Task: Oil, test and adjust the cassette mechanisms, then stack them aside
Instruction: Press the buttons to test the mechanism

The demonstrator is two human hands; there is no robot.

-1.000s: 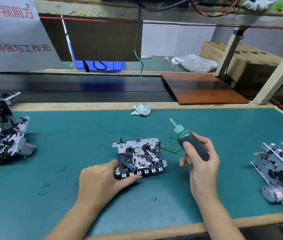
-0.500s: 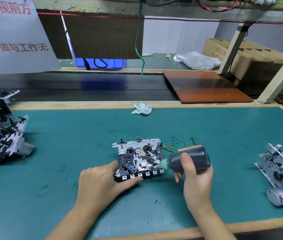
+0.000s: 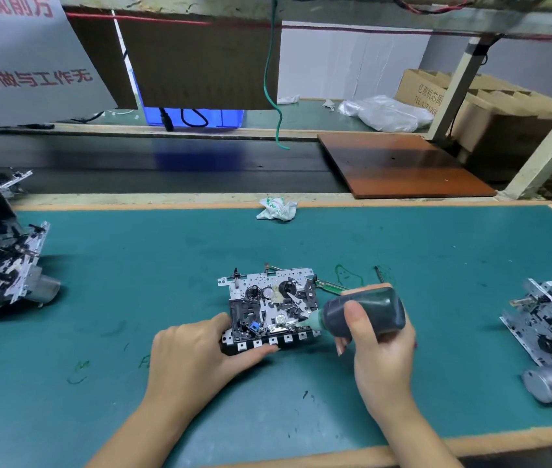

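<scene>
Mechanism (image 3: 269, 307) flat at counter (image 3: 132, 265) centre, its 7 o'clock corner gripped by the left hand (image 3: 197, 356). Right hand (image 3: 382, 352) curls around the oil bottle (image 3: 364, 312), nozzle touching the 4 o'clock edge. Likely rigid, light, with delicate levers: hold by the frame edges.

left hand (image 3: 197, 352): palm down, fingers curled, thumb stretched right, gripping | right hand (image 3: 380, 349): fingers and thumb wrapped, gripping | forearms angled inward from below
</scene>
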